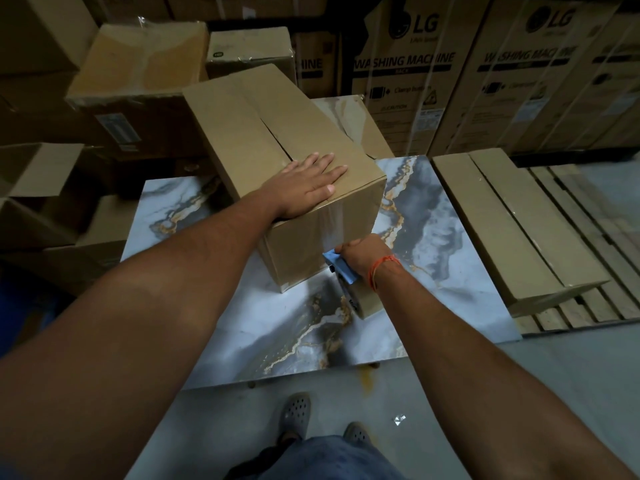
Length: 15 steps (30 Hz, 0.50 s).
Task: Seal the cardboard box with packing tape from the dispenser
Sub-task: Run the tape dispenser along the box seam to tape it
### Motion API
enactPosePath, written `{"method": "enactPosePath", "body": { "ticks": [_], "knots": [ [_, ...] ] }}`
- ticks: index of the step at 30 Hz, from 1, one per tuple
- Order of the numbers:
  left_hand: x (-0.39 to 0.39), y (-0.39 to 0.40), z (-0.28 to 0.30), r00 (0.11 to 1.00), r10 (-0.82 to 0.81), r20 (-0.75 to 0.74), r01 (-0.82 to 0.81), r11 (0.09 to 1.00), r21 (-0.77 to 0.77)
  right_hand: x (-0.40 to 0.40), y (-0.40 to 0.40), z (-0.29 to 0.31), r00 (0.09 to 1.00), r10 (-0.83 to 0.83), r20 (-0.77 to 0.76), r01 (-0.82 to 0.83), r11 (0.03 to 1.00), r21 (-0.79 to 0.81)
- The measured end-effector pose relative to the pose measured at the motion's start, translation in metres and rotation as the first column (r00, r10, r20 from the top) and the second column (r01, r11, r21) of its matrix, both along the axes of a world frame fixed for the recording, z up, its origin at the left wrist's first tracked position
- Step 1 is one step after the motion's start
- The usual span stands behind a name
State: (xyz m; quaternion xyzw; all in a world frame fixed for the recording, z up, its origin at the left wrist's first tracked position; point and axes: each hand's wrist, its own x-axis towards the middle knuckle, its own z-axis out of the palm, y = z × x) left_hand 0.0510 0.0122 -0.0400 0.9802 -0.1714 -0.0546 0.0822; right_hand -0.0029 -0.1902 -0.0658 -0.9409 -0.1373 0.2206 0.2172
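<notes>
A brown cardboard box (256, 129) lies on a marble-patterned table (433, 237), its top flaps closed along a centre seam. My left hand (308, 183) rests flat on the near end of the box top, fingers spread. My right hand (363, 252) grips a blue tape dispenser (341, 268) with a brown tape roll (362, 301), held against the box's near side face. A clear strip of tape (330, 225) runs down that face from the top edge to the dispenser.
Stacked cartons (138, 74) crowd the left and back. Large washing machine boxes (408, 74) stand behind. Flat long cartons (512, 223) lie on a wooden pallet (588, 237) to the right. My feet (294, 414) stand on grey floor below the table edge.
</notes>
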Motion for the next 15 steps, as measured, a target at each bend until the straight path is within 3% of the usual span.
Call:
{"method": "enactPosePath", "body": {
  "ticks": [4, 5, 6, 7, 8, 9, 10, 12, 15],
  "knots": [
    [0.000, 0.000, 0.001, 1.000, 0.000, -0.005, 0.000, 1.000, 0.003, 0.005, 0.000, -0.007, 1.000, 0.030, -0.005, -0.030, 0.998, -0.052],
    [0.000, -0.001, 0.001, 1.000, -0.002, -0.005, 0.002, 1.000, 0.005, 0.001, 0.002, -0.004, 0.997, -0.064, -0.037, 0.062, 0.997, -0.035],
    [0.000, -0.001, 0.001, 1.000, -0.006, -0.005, 0.006, 1.000, 0.008, 0.005, 0.001, -0.006, 1.000, 0.016, 0.006, -0.015, 0.997, -0.073],
    [0.000, -0.001, 0.001, 1.000, -0.010, -0.007, 0.010, 1.000, 0.009, 0.004, 0.002, -0.002, 0.998, -0.063, -0.009, 0.063, 0.997, -0.048],
    [0.000, -0.001, 0.002, 1.000, -0.011, -0.009, 0.011, 1.000, 0.007, 0.010, 0.001, -0.008, 0.999, 0.021, 0.029, -0.019, 0.997, -0.079],
    [0.000, -0.001, 0.002, 1.000, -0.008, -0.009, 0.008, 1.000, 0.006, 0.008, 0.001, -0.006, 1.000, -0.009, 0.022, 0.011, 0.997, -0.081],
    [-0.001, -0.001, 0.003, 1.000, -0.005, -0.009, 0.005, 1.000, 0.007, 0.008, 0.000, -0.012, 0.996, 0.085, 0.021, -0.080, 0.980, -0.181],
    [-0.001, -0.001, 0.005, 1.000, -0.004, -0.021, 0.004, 1.000, 0.005, -0.002, -0.011, -0.036, 0.996, 0.092, -0.010, -0.091, 0.966, -0.242],
    [0.003, 0.000, 0.001, 1.000, 0.001, -0.012, -0.001, 1.000, 0.008, -0.047, -0.035, -0.074, 0.991, -0.109, -0.075, 0.107, 0.994, -0.036]
  ]
}}
